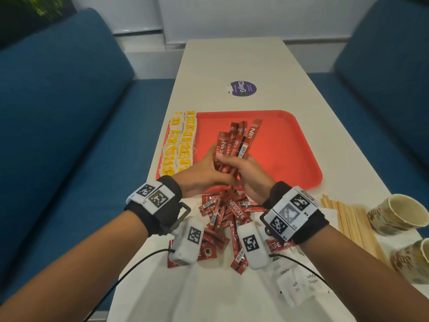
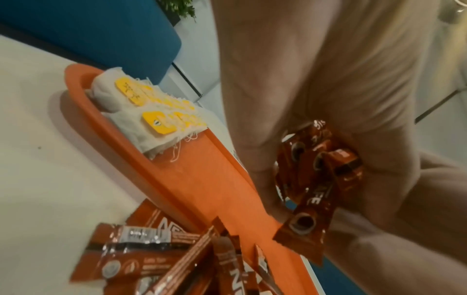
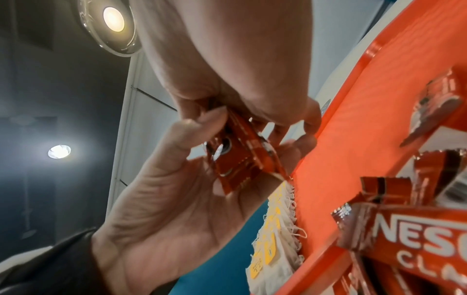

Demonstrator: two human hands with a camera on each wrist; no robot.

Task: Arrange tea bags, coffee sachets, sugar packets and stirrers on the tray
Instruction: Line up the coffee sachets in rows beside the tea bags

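Observation:
Both hands hold one upright bundle of red coffee sachets [image 1: 234,145] over the near edge of the red tray [image 1: 285,135]. My left hand [image 1: 209,163] wraps the bundle from the left, and my right hand [image 1: 234,165] grips it from the right with the thumb across the front. In the wrist views the bundle's lower ends [image 2: 318,165] [image 3: 240,157] stick out between the curled fingers. Tea bags [image 1: 180,145] with yellow tags lie in rows along the tray's left side. More coffee sachets [image 1: 227,217] lie in a loose pile on the table between my wrists.
White sugar packets [image 1: 299,284] lie near the front right. Wooden stirrers [image 1: 355,219] lie to the right of the pile, beside two paper cups [image 1: 394,214]. A purple sticker [image 1: 242,88] sits further along the table [image 1: 232,61]. Blue sofas flank both sides.

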